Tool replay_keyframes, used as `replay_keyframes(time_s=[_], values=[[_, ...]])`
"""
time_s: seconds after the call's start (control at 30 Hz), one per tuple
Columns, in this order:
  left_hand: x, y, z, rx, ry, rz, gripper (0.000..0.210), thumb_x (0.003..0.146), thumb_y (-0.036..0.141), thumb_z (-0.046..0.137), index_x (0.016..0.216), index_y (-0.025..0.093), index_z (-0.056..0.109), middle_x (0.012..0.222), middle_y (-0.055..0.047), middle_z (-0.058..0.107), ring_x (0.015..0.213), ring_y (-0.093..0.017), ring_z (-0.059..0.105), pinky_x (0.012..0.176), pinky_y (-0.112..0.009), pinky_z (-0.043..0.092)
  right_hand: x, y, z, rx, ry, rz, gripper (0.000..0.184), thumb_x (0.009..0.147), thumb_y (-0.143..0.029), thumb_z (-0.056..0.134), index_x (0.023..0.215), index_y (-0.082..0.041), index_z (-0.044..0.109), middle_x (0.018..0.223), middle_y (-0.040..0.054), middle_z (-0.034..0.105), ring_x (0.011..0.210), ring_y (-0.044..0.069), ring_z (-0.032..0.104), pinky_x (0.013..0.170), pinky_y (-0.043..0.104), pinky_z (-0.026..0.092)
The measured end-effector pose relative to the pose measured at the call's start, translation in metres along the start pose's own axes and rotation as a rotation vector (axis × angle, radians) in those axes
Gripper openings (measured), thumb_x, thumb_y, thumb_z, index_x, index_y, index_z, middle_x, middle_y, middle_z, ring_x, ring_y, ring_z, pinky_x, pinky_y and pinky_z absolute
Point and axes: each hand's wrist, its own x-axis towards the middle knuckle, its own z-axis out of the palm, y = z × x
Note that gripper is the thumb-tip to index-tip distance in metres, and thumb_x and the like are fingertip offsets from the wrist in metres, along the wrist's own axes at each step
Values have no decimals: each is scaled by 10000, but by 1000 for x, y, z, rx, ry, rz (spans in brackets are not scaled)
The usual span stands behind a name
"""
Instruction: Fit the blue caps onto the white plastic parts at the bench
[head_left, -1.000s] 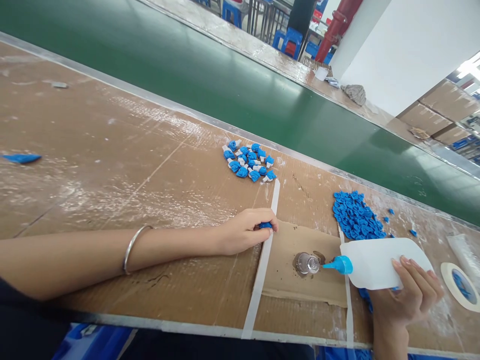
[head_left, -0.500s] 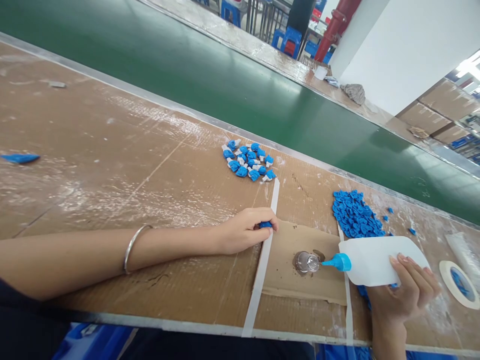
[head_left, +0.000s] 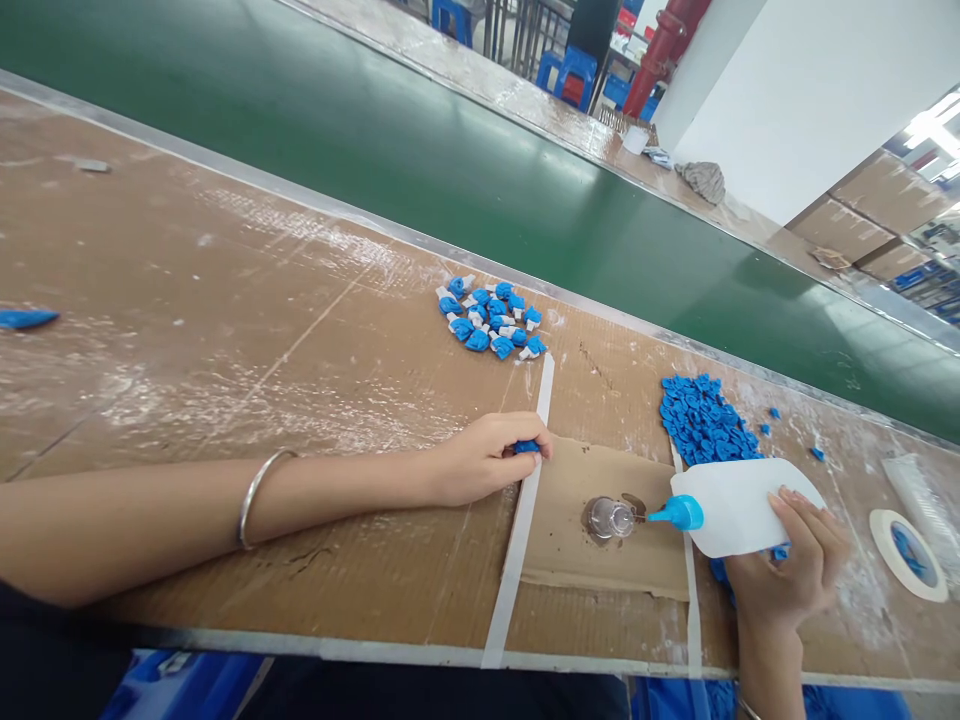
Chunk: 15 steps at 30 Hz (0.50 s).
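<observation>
We had white-smudged table [head_left: 225, 255] near, green strip [head_left: 450, 160] beyond, white pillar [head_left: 810, 100] far right. Our left hand [head_left: 487, 460] pinched blue piece [head_left: 526, 446]; right hand [head_left: 799, 550] gripped bottle [head_left: 739, 508].

Held blue piece [head_left: 526, 447] partly hidden

A factory workshop is indicated by a long green belt [head_left: 360, 135], stacked brown cardboard boxes [head_left: 841, 228] and blue plastic stools [head_left: 580, 62].
</observation>
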Motion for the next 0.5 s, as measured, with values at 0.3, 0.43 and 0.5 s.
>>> replay_keyframes(time_s=[0.3, 0.43, 0.5], values=[[-3, 9, -5, 398, -267, 157, 140, 842, 126, 466, 775, 190, 571, 786, -24, 591, 695, -181, 554, 623, -271, 378, 2, 56, -11, 56, 57, 595, 768, 583, -438, 918, 1192, -86, 609, 1074, 179, 659, 923, 368, 657, 727, 458, 578], [-8, 20, -28, 630, -417, 79, 230, 789, 33, 507, 819, 212, 648, 764, -32, 620, 630, -200, 569, 590, -294, 367, 7, 139, -14, 120, 105, 788, 971, 388, -473, 945, 1178, -83, 535, 1116, 227, 623, 998, 421, 628, 729, 461, 573], [-12, 20, -45, 779, -426, -7, 315, 683, -45, 517, 791, 205, 676, 757, -49, 645, 645, -223, 588, 621, -304, 390, 4, 174, -13, 110, 126, 862, 918, 359, -459, 940, 1100, -114, 522, 1049, 223, 630, 971, 424, 629, 701, 464, 564]])
